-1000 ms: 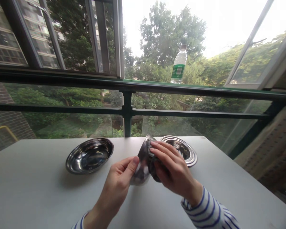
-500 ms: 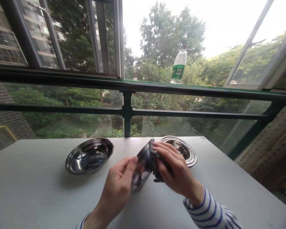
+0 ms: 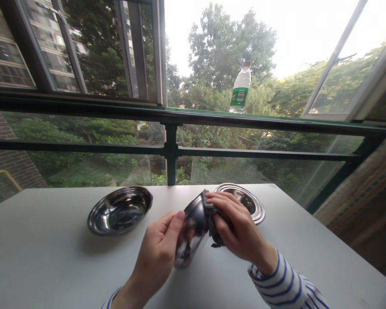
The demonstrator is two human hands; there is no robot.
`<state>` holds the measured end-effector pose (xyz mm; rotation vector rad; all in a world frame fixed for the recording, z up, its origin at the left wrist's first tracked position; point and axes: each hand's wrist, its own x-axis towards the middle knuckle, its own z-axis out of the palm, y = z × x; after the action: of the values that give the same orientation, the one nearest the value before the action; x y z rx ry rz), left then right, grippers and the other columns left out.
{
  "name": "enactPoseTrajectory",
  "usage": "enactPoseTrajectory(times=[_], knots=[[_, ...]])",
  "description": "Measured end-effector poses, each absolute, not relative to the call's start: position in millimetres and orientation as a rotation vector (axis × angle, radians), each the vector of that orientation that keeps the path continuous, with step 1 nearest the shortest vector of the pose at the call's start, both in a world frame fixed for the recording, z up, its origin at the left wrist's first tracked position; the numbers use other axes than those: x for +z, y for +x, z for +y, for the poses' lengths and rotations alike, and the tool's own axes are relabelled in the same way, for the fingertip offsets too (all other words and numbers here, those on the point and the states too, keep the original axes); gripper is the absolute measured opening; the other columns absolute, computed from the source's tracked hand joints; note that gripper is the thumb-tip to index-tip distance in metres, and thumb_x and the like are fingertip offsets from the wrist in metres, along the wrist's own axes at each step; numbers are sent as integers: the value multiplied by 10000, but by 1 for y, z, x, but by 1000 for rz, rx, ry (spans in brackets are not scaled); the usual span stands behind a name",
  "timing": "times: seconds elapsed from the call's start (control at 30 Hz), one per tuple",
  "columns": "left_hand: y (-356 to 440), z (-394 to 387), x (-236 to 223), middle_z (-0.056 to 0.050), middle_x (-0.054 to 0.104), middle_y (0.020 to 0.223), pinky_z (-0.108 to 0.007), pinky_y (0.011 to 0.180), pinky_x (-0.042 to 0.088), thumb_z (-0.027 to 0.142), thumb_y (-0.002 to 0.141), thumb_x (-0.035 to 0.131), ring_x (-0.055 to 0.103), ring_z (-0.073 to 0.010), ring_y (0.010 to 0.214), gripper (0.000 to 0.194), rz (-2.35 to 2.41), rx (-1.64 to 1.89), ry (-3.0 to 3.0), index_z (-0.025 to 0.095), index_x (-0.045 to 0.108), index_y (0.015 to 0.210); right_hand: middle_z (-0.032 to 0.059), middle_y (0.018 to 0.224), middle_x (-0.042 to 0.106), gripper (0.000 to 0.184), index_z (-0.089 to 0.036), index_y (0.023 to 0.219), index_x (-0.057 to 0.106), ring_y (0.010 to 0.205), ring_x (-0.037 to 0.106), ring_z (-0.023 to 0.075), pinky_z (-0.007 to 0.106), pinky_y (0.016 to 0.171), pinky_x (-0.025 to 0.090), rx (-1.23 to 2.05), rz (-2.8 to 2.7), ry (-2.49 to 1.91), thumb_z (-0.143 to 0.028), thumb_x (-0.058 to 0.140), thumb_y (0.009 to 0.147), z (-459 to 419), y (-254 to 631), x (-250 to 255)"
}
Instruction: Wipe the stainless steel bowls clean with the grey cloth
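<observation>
A shiny metal bowl (image 3: 193, 229) is tilted on its side above the table, between my two hands. My left hand (image 3: 161, 244) grips its left edge, thumb on the outer wall. Closed over a dark grey cloth (image 3: 215, 229), my right hand (image 3: 236, 221) presses it against the bowl's right side and rim. The bowl's far side and part of the cloth are hidden by my fingers.
An oval-looking steel bowl (image 3: 120, 211) rests at the left on the white table (image 3: 51, 262). Behind my right hand are stacked metal bowls (image 3: 259, 210). A green-labelled plastic bottle (image 3: 240, 89) stands on the dark railing (image 3: 199, 118) past the table.
The cloth and my right fingers have shifted slightly along the bowl's side. The bowl has turned a little and shows sharper. Both hands keep their hold.
</observation>
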<state>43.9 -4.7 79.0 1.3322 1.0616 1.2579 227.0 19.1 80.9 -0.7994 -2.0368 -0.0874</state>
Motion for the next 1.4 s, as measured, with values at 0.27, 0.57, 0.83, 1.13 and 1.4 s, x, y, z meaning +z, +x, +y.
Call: enactPoseTrajectory(times=[0.27,0.57,0.83,1.13,1.4], knots=[[44,1,68,33,473,568,-159,460,341,464,820,500,401,-62,502,355,1011,1256,1291,153,522,650,118,1170,604,334,-142,1105,520,1144,484,260,445,921,410,-314,-2195,-631,-143,505,771,4,213,82],[42,-3,76,14,511,524,-167,425,358,461,805,517,422,-67,450,374,1040,1246,1362,145,568,611,103,1172,600,342,-172,1117,521,1136,499,245,427,932,413,-197,-2132,-641,-137,498,777,9,219,81],[49,-10,89,44,390,406,-146,306,212,421,779,539,260,-43,360,382,1151,1391,1175,146,589,519,79,1074,637,250,-195,1074,571,1021,582,202,352,880,478,258,-1784,-995,-209,417,877,31,232,71],[50,-9,88,37,434,443,-148,314,274,425,755,561,329,-54,369,358,1109,1376,1144,146,569,531,96,1215,578,419,-180,1153,519,1199,442,264,462,981,383,-140,-2187,-604,-123,536,738,4,218,83],[47,-7,87,55,338,412,-164,292,234,460,755,549,270,-55,337,385,1169,1352,1164,150,586,529,105,1133,616,293,-189,1127,552,1072,560,217,387,905,473,119,-1867,-913,-165,429,862,27,224,72]])
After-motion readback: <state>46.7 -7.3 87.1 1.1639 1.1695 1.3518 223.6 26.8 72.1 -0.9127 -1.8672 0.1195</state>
